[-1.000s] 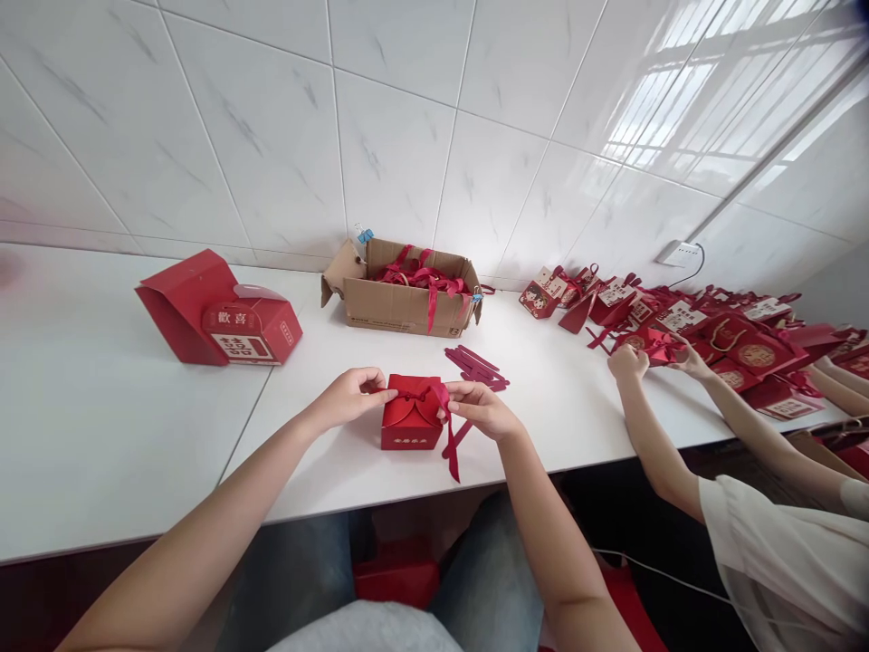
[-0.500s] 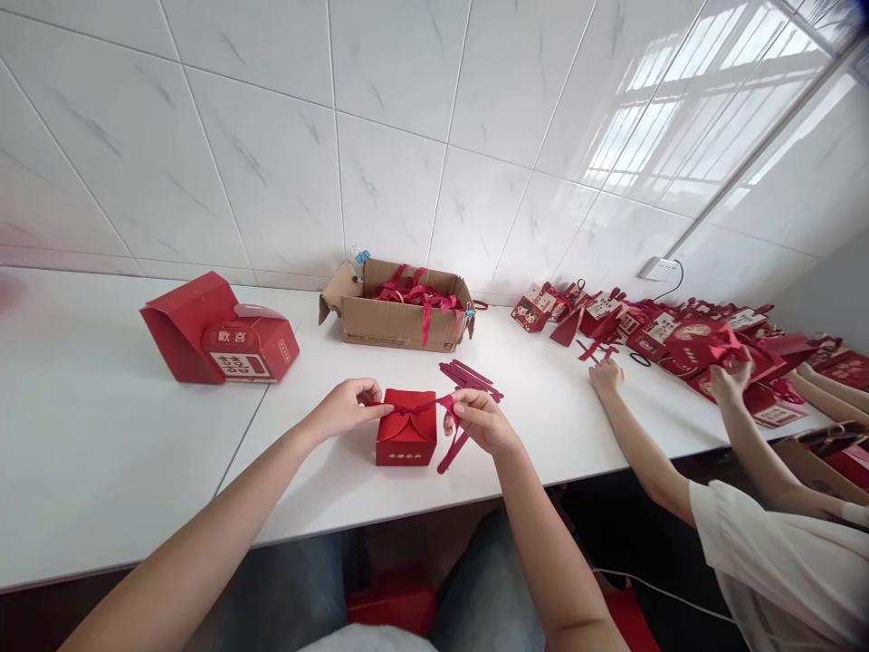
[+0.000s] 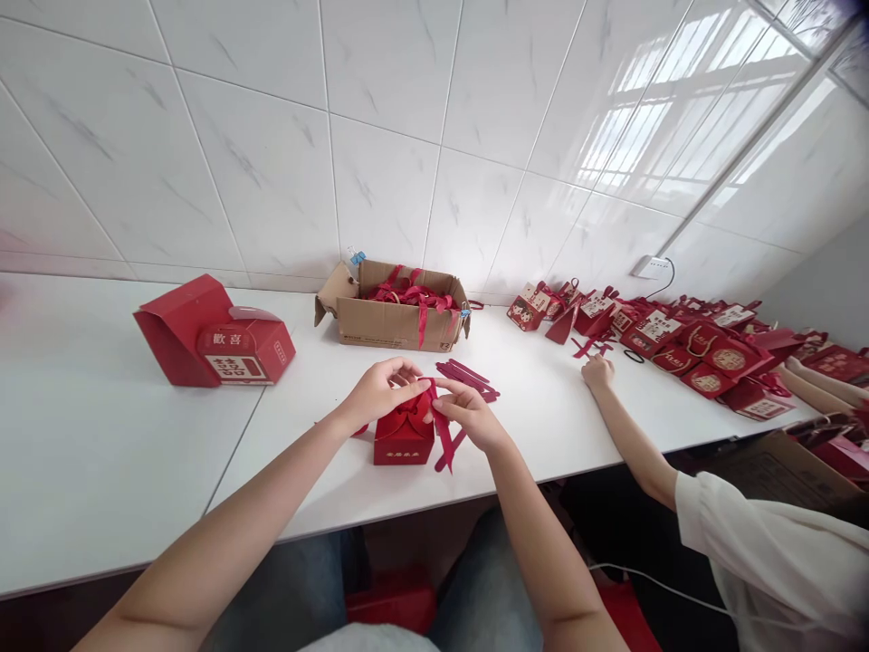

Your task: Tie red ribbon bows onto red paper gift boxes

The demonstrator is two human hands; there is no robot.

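Observation:
A small red gift box (image 3: 403, 440) stands on the white table (image 3: 122, 453) in front of me. A dark red ribbon (image 3: 443, 439) runs over its top and hangs down its right side. My left hand (image 3: 380, 389) is above the box, its fingers pinched on the ribbon. My right hand (image 3: 468, 414) pinches the same ribbon from the right, fingertips almost meeting those of the left hand.
A cardboard box of red ribbons (image 3: 397, 308) stands behind, loose ribbon strips (image 3: 468, 375) beside it. A larger red box (image 3: 214, 337) lies at left. Many finished red boxes (image 3: 706, 344) crowd the right, where another person's hand (image 3: 597, 369) rests on the table.
My left hand has moved from the box's left side up over its top toward the right hand. The person at right has lowered the raised hand; the view tilted slightly.

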